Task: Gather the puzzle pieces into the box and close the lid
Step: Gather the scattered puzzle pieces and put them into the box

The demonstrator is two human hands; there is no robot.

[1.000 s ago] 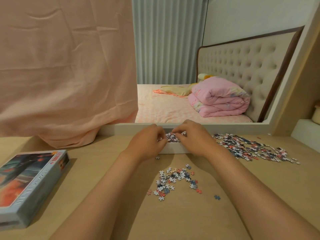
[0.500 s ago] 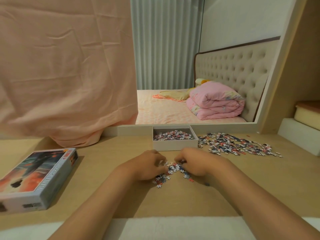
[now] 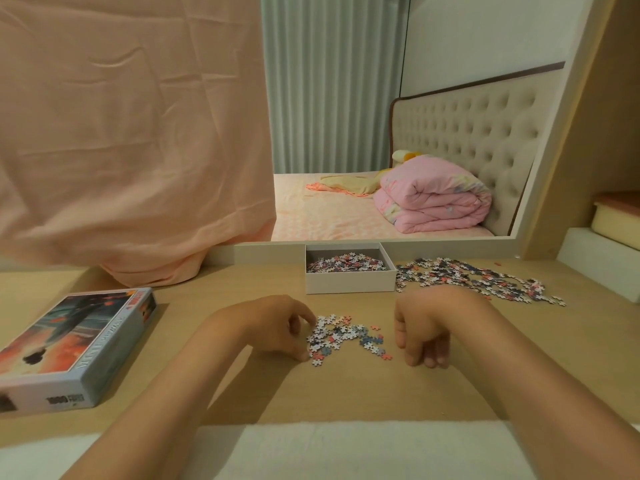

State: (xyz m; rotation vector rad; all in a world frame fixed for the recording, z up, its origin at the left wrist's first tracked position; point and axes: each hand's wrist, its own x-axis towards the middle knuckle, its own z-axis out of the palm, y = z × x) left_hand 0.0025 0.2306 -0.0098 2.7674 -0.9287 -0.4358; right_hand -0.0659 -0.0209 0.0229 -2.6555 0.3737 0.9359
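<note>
Desk: a pale wooden desk carries everything; its near edge is cut off by a white strip.
Lid: the printed cardboard puzzle lid lies at the left, well apart from the box, so closing is not yet possible.
Box: the open white cardboard box sits at the back, partly filled.
Large pile: many loose pieces remain right of the box.
Small pile: a scatter of pieces lies between the hands.
Hands: half a second ago they met over this scatter; now the left hand touches its edge with loosely curled fingers, and the right hand rests beside it, curled, grasping nothing visible.
Unclear: whether either palm hides a piece cannot be told.
</note>
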